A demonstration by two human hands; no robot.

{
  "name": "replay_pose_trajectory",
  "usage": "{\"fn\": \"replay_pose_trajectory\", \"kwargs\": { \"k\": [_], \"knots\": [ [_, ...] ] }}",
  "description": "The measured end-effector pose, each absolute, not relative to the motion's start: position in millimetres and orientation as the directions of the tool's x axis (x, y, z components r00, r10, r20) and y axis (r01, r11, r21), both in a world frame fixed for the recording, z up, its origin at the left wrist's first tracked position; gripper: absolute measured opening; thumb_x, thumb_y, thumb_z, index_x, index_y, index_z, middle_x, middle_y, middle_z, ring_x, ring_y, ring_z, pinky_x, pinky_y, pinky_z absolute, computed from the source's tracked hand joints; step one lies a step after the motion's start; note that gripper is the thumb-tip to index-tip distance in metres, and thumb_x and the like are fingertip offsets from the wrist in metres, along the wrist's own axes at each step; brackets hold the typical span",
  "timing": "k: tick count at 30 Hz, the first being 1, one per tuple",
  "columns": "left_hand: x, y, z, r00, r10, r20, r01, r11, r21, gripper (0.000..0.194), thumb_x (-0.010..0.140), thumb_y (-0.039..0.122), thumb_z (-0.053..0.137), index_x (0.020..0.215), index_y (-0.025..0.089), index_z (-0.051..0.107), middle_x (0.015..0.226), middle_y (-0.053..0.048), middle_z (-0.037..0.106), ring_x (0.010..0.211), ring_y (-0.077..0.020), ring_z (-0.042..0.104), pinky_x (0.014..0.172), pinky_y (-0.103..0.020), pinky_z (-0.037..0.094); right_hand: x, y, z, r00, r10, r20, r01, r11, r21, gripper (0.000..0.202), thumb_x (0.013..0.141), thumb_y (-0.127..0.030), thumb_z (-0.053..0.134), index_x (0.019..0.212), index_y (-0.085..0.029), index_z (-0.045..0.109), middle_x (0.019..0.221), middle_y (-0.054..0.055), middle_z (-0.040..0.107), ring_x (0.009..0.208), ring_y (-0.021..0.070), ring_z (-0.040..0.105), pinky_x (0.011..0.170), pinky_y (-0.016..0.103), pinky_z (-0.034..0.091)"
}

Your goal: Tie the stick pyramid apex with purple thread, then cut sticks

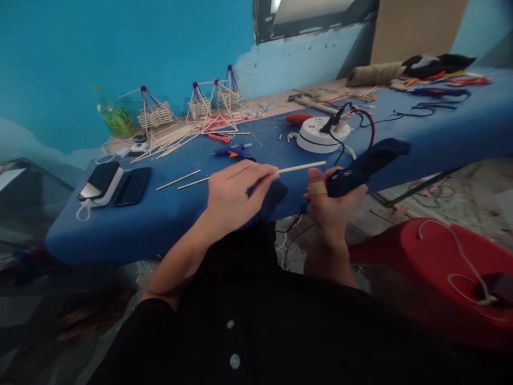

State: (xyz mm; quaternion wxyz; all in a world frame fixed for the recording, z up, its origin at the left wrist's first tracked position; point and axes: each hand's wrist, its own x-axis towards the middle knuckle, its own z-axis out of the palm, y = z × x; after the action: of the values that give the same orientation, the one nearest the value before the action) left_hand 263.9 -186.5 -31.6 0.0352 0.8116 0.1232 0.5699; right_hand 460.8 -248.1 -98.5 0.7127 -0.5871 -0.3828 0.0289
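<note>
Two hands work at the near edge of the blue counter [441, 133]. The left hand [232, 195] pinches a thin wooden stick [302, 167] between thumb and fingers [264, 174], closed on its near end; the stick points right, toward the other hand, and is held just above the counter edge. The right hand [331, 200] is wrapped tight around the grip of a dark blue glue gun [366, 166], whose body angles up and to the right; a tan bandage [318, 187] circles the thumb. The stick's far tip lies just beside that thumb and the gun.

Behind the hands lie a second, smaller glue gun [232, 152] and two loose sticks [188, 180]. A white round power socket [323, 135] with cords plugged in stands farther back. At the left end rest two phones [116, 184]. A heap of sticks [176, 139] and several small stick models [154, 112] sit along the back by the wall, with a roll of twine [374, 74] at the far right. A red stool [444, 278] stands lower right.
</note>
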Motion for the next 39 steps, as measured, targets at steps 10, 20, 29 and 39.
{"fn": "replay_pose_trajectory", "kwargs": {
  "k": [10, 20, 29, 39],
  "knots": [
    [143.4, -101.2, -73.8, 0.074, 0.544, 0.836, 0.507, -0.742, 0.438, 0.003, 0.089, 0.027, 0.086, 0.089, 0.026, 0.089, 0.088, -0.002, 0.082, 0.081, -0.0156, 0.072, 0.061, -0.024, 0.05, 462.0, -241.4, -104.1, 0.86, 0.34, 0.381, 0.191, 0.477, -0.858, 0.042, 0.077, -0.052, 0.089, 0.091, -0.029, 0.056, 0.075, -0.001, 0.058, 0.051, 0.014, 0.054, 0.041, 0.031, 0.049],
    [108.4, -107.9, -88.4, 0.163, 0.855, 0.492, 0.768, -0.423, 0.48, 0.011, 0.096, 0.029, 0.08, 0.099, 0.027, 0.091, 0.109, -0.006, 0.083, 0.106, -0.0242, 0.074, 0.101, -0.042, 0.057, 437.8, -233.1, -112.8, 0.778, 0.449, 0.44, 0.236, 0.439, -0.867, 0.045, 0.079, -0.062, 0.085, 0.084, -0.027, 0.057, 0.07, -0.005, 0.056, 0.047, 0.0126, 0.053, 0.041, 0.028, 0.048],
    [119.7, -89.2, -79.8, 0.384, 0.859, 0.34, 0.856, -0.469, 0.218, 0.022, 0.101, 0.025, 0.066, 0.099, 0.024, 0.089, 0.11, -0.01, 0.081, 0.105, -0.0289, 0.072, 0.098, -0.045, 0.057, 440.4, -234.9, -122.5, 0.698, 0.567, 0.437, 0.261, 0.366, -0.893, 0.038, 0.085, -0.058, 0.084, 0.082, -0.028, 0.061, 0.068, -0.003, 0.058, 0.051, 0.0168, 0.061, 0.045, 0.032, 0.054],
    [131.3, -92.0, -76.7, 0.258, 0.826, 0.501, 0.605, -0.543, 0.582, 0.012, 0.1, 0.027, 0.068, 0.091, 0.021, 0.074, 0.098, -0.009, 0.078, 0.092, -0.0209, 0.071, 0.085, -0.034, 0.06, 422.0, -233.8, -123.5, 0.554, 0.738, 0.386, 0.156, 0.364, -0.918, 0.033, 0.085, -0.051, 0.087, 0.079, -0.025, 0.066, 0.064, -0.004, 0.061, 0.048, 0.0146, 0.061, 0.046, 0.029, 0.053]
  ]
}}
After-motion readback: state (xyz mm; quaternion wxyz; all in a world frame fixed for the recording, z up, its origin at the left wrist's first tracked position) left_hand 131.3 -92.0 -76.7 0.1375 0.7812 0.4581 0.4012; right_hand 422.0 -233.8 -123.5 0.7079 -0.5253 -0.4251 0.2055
